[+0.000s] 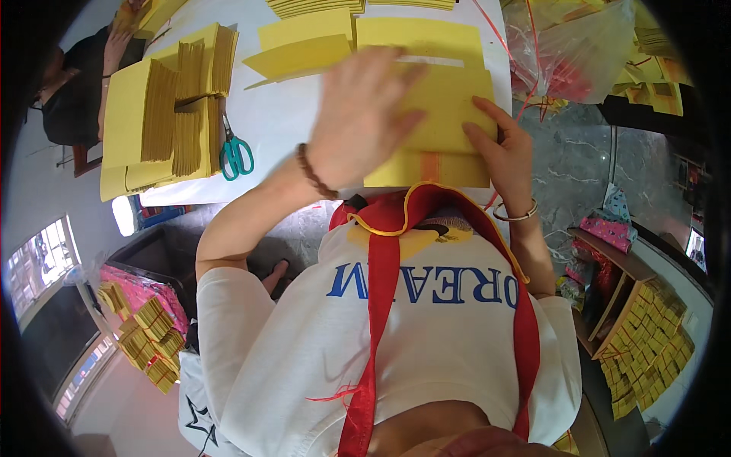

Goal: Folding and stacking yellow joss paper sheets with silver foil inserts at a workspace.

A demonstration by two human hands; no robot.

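Yellow paper pieces (449,95) lie layered at the table's near edge in front of me; they look like folded sheets or envelopes. Over their left part is my left hand (365,103), slightly blurred, fingers stretched and apart. Whether its palm presses on the paper I cannot tell. At the right edge of the paper my right hand (504,145) rests with thumb and forefinger spread on the top piece; its other fingers are mostly hidden. An orange strip (430,166) shows on the lowest piece. Beyond my left hand stands a half-open folded yellow piece (301,59).
Teal-handled scissors (236,156) lie on the white table (266,126) beside tall stacks of yellow folded paper (145,114). A clear plastic bag (575,57) and red strings hang at the right. Another person's hand (116,49) is at far left. Bundles of yellow paper (647,343) fill the lower right.
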